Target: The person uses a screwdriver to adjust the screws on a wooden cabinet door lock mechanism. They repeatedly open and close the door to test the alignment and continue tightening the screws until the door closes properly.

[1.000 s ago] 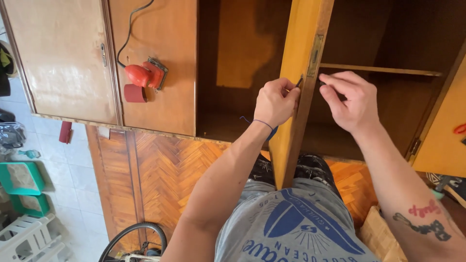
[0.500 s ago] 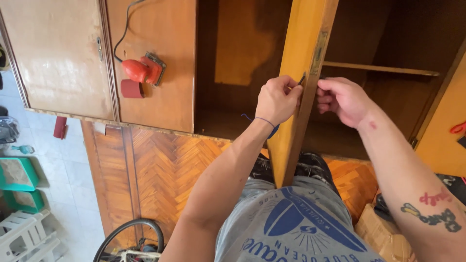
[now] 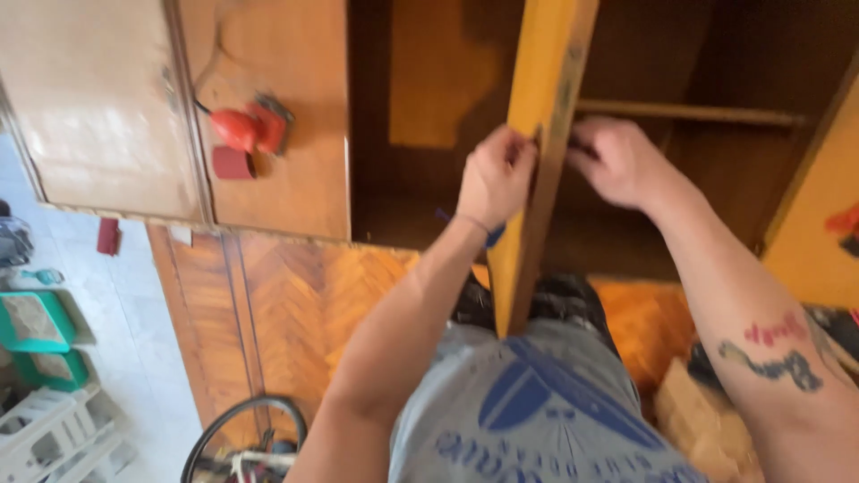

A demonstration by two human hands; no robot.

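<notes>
A red power sander (image 3: 250,130) lies on the closed cupboard panel (image 3: 268,116), its cord running up. Below, herringbone parquet (image 3: 304,304), a bicycle wheel (image 3: 242,438), green tubs (image 3: 36,322) and a white crate (image 3: 49,438) on pale tiles.

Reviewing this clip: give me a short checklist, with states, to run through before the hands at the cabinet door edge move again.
1. Left hand on the door edge: ok, fingers at it.
2. Right hand on the far side: ok.
3. What the fingers pinch: cannot tell, blurred.
4. Door standing open, edge-on: ok.
5. Red sander lying clear of the hands: ok.
6. Shelf inside bare: ok where visible.
</notes>
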